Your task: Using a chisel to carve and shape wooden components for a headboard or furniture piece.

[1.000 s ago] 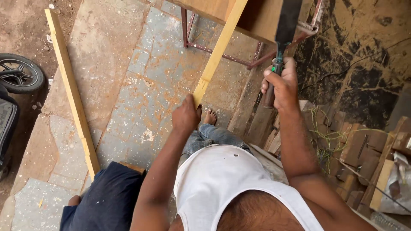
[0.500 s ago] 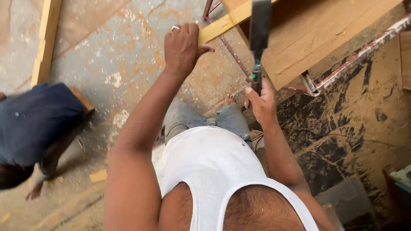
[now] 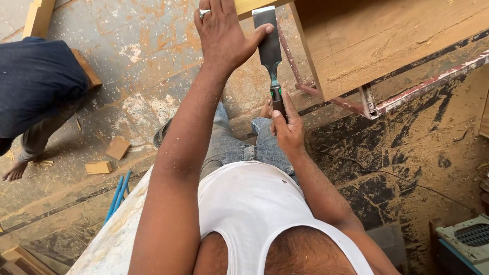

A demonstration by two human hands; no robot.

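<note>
Here the right hand (image 3: 286, 130) is clenched around the dark handle of a wide chisel (image 3: 269, 46), fingers wrapped tight low on the grip, so the broad steel blade points up and away from the body toward the wooden strip (image 3: 249, 6) at the top edge of the view. The left hand (image 3: 221, 30) rests on that strip with its fingers curled over the wood and its thumb pressed against the side of the blade, apparently to steady the edge and keep it on line. The strip lies just beside the near left corner of a big wooden panel (image 3: 387, 35), which sits on a rusty metal frame (image 3: 407, 94); the frame carries the panel off the ground, so the chisel can meet the wood at a working height. Below, the stone floor (image 3: 153, 56) is dusted with sawdust, and two small wood offcuts (image 3: 109, 155) lie on it near some blue rods (image 3: 118, 196). At the left edge another person in dark clothing (image 3: 35, 81) crouches, well apart from both hands, with a long timber (image 3: 38, 15) just beyond them
</note>
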